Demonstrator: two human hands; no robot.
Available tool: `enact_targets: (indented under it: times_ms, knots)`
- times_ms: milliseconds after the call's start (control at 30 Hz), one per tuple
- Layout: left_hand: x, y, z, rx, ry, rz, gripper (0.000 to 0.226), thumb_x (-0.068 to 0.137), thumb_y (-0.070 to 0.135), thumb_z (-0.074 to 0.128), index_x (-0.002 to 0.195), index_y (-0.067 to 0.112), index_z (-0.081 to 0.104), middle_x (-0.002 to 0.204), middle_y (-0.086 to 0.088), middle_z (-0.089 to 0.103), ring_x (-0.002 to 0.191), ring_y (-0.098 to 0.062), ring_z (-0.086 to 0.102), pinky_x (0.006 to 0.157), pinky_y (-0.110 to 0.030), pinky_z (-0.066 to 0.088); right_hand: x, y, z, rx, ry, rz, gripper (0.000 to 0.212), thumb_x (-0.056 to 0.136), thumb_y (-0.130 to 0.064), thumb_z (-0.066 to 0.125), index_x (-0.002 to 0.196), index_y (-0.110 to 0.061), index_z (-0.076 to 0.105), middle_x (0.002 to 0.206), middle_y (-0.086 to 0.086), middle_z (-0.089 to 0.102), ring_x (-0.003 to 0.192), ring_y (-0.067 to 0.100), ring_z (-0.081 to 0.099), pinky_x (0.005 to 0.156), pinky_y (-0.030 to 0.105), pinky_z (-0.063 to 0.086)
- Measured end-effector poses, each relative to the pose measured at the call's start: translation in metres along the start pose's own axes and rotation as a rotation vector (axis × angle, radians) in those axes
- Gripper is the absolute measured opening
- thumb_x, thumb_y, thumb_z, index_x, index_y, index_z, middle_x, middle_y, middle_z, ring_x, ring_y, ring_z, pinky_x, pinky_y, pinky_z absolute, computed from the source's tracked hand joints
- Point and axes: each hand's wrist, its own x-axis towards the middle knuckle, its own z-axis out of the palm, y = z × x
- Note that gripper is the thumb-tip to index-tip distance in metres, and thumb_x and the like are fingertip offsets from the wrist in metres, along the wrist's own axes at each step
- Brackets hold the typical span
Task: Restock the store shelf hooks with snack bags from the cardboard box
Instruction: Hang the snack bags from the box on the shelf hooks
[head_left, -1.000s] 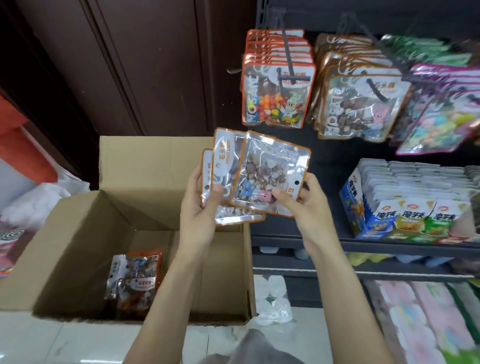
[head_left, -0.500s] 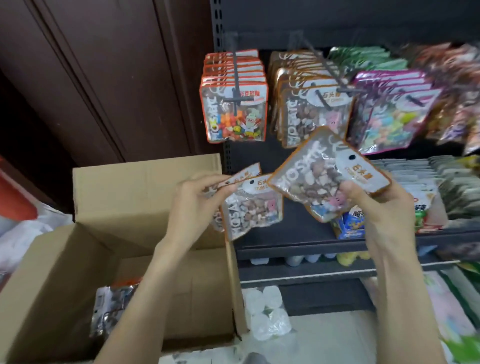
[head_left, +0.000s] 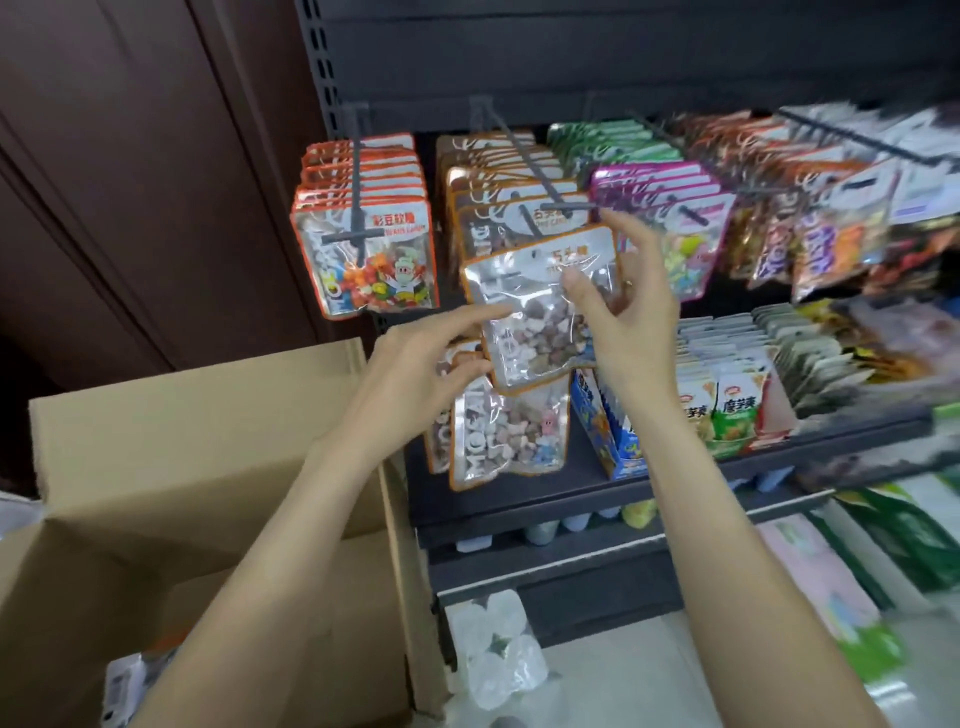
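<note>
right hand (head_left: 618, 317) pinches one snack bag (head_left: 540, 306) by its upper right corner, just below the hook (head_left: 540, 171) of matching bags. left hand (head_left: 431, 364) grips spare bags (head_left: 506, 436), forefinger touching the raised bag. cardboard box (head_left: 208, 467) lower left.

The hanging orange-edged bag (head_left: 366, 260) reads 彩豆软糖. The lower bag (head_left: 506, 436) held by the left hand (head_left: 415, 374) shows sideways "MOSAIC". Green shelf packs (head_left: 737, 410) read 魔芋爽.
</note>
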Motion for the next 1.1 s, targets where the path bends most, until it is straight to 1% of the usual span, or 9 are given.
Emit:
enact_targets:
  times_ms: [100,267,433,600,700,833,933,1000,1100]
  knots:
    - [0.010,-0.007,0.007,-0.051,0.029,-0.081,0.053,0.087,0.017,0.070,0.133,0.036,0.053,0.107,0.027,0.058,0.105,0.010,0.054,0.075,-0.005,0.043,0.005,0.008,0.001,0.004,0.047,0.007,0.045,0.093,-0.011,0.062,0.135,-0.012,0.045,0.129,-0.018,0.046,0.116,-0.010,0.045,0.084,-0.002,0.034]
    - [0.016,-0.012,0.012,-0.078,0.077,-0.137,0.060,0.086,0.015,0.071,0.134,0.041,0.048,0.100,0.025,0.060,0.102,0.002,0.057,0.075,-0.017,0.049,0.014,0.022,0.004,-0.140,0.042,-0.066,0.026,0.095,-0.015,0.060,0.121,-0.014,0.060,0.120,-0.007,0.061,0.105,0.002,0.054,0.081,0.007,0.041]
    - [0.018,-0.009,0.012,-0.022,0.170,-0.152,0.060,0.087,0.012,0.069,0.136,0.037,0.048,0.101,0.022,0.060,0.097,0.001,0.055,0.080,-0.023,0.052,0.025,0.022,0.016,-0.185,0.089,-0.108,0.023,0.093,-0.015,0.062,0.116,-0.014,0.063,0.111,-0.008,0.060,0.101,-0.020,0.047,0.079,0.004,0.040]
    - [0.008,-0.006,0.012,0.005,0.182,-0.080,0.060,0.086,0.009,0.069,0.136,0.034,0.050,0.103,0.021,0.064,0.097,-0.002,0.060,0.079,-0.029,0.053,0.012,0.024,0.011,-0.111,0.134,-0.127,0.025,0.094,-0.020,0.060,0.119,-0.021,0.064,0.116,-0.012,0.063,0.106,0.006,0.059,0.092,0.034,0.048]
    - [0.007,-0.006,0.015,-0.018,0.203,-0.081,0.059,0.086,0.007,0.068,0.136,0.032,0.051,0.103,0.016,0.065,0.095,0.004,0.058,0.072,-0.018,0.050,0.013,0.024,0.014,-0.165,0.133,-0.111,0.028,0.094,-0.019,0.061,0.121,-0.016,0.066,0.106,-0.002,0.065,0.092,0.007,0.054,0.084,0.004,0.037]
    - [0.009,-0.008,0.016,0.000,0.214,-0.121,0.059,0.086,0.007,0.068,0.137,0.030,0.052,0.106,0.010,0.066,0.096,0.002,0.056,0.075,-0.011,0.047,0.015,0.026,0.019,-0.304,0.123,-0.097,0.030,0.092,-0.022,0.064,0.121,-0.016,0.067,0.085,0.006,0.056,0.071,0.004,0.040,0.079,-0.002,0.028]
    - [0.016,-0.008,0.016,0.041,0.219,-0.148,0.059,0.086,0.009,0.067,0.137,0.033,0.051,0.106,0.013,0.067,0.097,-0.002,0.057,0.082,-0.023,0.051,0.020,0.027,0.021,-0.340,0.085,-0.102,0.037,0.089,-0.027,0.067,0.124,-0.016,0.065,0.090,0.003,0.050,0.073,0.002,0.041,0.073,0.008,0.035]
    - [0.023,-0.008,0.015,0.075,0.215,-0.183,0.059,0.086,0.011,0.068,0.139,0.032,0.049,0.107,0.016,0.065,0.098,-0.003,0.059,0.089,-0.032,0.051,0.031,0.030,0.027,-0.431,0.075,-0.126,0.037,0.087,-0.029,0.069,0.118,-0.011,0.067,0.097,0.009,0.054,0.075,0.014,0.050,0.069,0.025,0.043]
    - [0.026,-0.013,0.015,0.146,0.214,-0.263,0.062,0.087,0.016,0.069,0.143,0.024,0.044,0.109,0.015,0.067,0.090,-0.009,0.063,0.090,-0.027,0.046,0.050,0.036,0.041,-0.635,0.113,-0.206,0.028,0.082,-0.022,0.074,0.102,-0.004,0.068,0.105,0.016,0.057,0.074,0.027,0.060,0.056,0.027,0.041]
